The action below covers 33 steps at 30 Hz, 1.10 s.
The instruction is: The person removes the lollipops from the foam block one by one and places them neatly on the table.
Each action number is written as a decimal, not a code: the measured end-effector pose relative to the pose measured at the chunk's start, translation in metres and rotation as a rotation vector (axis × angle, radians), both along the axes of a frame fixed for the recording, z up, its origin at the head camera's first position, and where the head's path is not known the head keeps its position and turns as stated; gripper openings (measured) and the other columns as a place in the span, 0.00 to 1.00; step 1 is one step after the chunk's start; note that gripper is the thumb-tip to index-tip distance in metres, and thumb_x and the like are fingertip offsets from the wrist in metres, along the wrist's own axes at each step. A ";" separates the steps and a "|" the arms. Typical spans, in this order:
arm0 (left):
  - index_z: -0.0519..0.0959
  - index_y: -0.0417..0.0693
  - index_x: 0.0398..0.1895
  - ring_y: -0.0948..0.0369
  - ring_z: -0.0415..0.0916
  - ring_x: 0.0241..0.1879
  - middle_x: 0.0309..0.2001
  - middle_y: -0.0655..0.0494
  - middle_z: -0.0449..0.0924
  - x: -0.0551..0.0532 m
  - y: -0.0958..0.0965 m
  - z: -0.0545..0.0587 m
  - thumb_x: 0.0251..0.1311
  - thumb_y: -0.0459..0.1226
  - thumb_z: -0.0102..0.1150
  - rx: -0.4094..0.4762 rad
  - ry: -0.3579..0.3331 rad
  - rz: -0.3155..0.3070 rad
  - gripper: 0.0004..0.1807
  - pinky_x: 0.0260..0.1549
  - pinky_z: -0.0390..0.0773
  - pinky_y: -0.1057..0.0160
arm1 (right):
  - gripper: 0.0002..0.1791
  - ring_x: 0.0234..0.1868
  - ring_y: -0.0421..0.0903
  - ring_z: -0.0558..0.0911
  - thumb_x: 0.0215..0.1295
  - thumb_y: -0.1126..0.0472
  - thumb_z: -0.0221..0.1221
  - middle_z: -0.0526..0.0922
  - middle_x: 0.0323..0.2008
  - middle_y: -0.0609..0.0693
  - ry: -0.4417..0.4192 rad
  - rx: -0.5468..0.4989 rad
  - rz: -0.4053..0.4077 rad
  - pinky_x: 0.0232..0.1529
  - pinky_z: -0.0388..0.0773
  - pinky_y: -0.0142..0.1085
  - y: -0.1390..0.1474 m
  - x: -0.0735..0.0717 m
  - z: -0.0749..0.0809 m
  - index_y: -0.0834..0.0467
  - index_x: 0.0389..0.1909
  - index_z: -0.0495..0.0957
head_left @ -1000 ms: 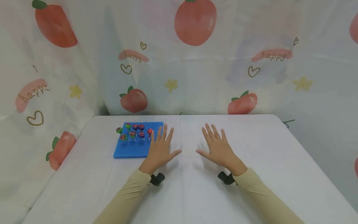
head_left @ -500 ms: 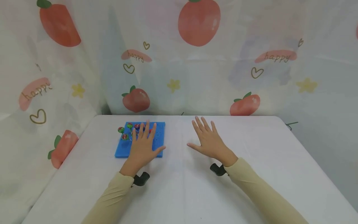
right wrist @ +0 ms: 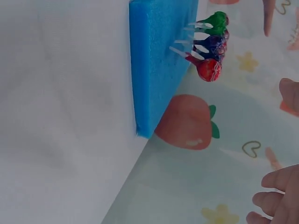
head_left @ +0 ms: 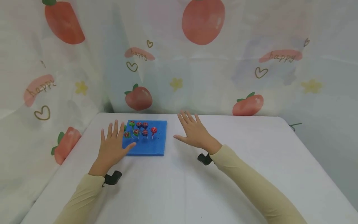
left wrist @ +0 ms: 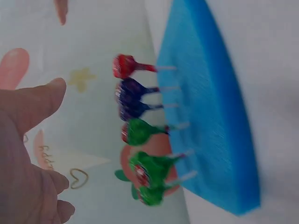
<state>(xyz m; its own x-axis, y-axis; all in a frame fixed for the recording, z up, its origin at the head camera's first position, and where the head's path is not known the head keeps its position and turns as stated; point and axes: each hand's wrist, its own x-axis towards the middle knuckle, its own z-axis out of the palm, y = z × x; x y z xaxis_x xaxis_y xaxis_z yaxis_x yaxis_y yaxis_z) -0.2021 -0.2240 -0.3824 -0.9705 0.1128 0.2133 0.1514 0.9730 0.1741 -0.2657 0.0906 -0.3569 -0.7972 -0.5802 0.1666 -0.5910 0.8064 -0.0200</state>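
A flat blue foam block (head_left: 148, 148) lies toward the back left of the table, with several wrapped lollipops standing in it on white sticks. A red lollipop (head_left: 153, 130) is the rightmost; dark blue-purple ones (left wrist: 131, 95) and green ones (left wrist: 140, 132) stand to its left. My left hand (head_left: 112, 150) hovers at the block's left side, fingers spread and empty, covering its left edge and part of a green lollipop in the head view. To the right of the block, my right hand (head_left: 197, 133) is held out with fingers extended, also holding nothing.
The white table (head_left: 179, 186) runs up to a fabric backdrop (head_left: 218, 74) printed with fruit, hearts and flowers. A black wrist camera (head_left: 113, 178) is strapped at the left cuff, another black camera (head_left: 204, 159) at the right one.
My left hand has swept leftward across the block to its left side, uncovering most of the lollipops. My right hand has moved left and slightly forward, closer to the block. The lollipops stay put.
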 end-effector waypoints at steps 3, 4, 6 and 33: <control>0.43 0.34 0.73 0.37 0.33 0.73 0.73 0.32 0.38 0.002 -0.012 -0.005 0.59 0.58 0.52 -0.027 -0.026 0.001 0.52 0.67 0.32 0.33 | 0.48 0.76 0.56 0.45 0.64 0.35 0.48 0.46 0.75 0.59 -0.015 -0.004 0.020 0.72 0.41 0.57 -0.010 -0.005 0.000 0.63 0.73 0.45; 0.43 0.33 0.72 0.36 0.35 0.72 0.73 0.31 0.39 0.002 -0.015 -0.007 0.60 0.58 0.52 -0.042 -0.035 0.001 0.51 0.66 0.33 0.33 | 0.48 0.76 0.56 0.45 0.64 0.35 0.48 0.46 0.75 0.59 -0.024 -0.008 0.024 0.72 0.42 0.57 -0.013 -0.007 -0.001 0.63 0.73 0.45; 0.45 0.30 0.71 0.36 0.38 0.72 0.72 0.30 0.41 0.001 -0.021 -0.012 0.60 0.57 0.52 -0.072 -0.051 -0.002 0.51 0.66 0.36 0.32 | 0.48 0.76 0.56 0.46 0.64 0.35 0.48 0.46 0.75 0.59 -0.041 -0.012 0.032 0.72 0.43 0.57 -0.019 -0.010 -0.002 0.63 0.73 0.45; 0.53 0.29 0.69 0.39 0.49 0.71 0.71 0.33 0.51 -0.030 -0.053 -0.057 0.69 0.48 0.44 -0.190 -0.202 -0.219 0.37 0.68 0.48 0.38 | 0.42 0.72 0.54 0.60 0.64 0.49 0.57 0.58 0.71 0.59 -0.525 -0.465 0.020 0.69 0.61 0.48 -0.068 -0.048 -0.056 0.63 0.72 0.51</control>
<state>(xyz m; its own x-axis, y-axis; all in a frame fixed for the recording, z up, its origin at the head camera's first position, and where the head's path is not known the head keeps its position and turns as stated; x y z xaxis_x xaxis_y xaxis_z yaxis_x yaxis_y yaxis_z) -0.2317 -0.2773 -0.4392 -0.9395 0.3417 -0.0255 0.3405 0.9393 0.0411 -0.3141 0.0225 -0.4134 -0.8304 -0.5571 -0.0031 -0.4229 0.6340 -0.6474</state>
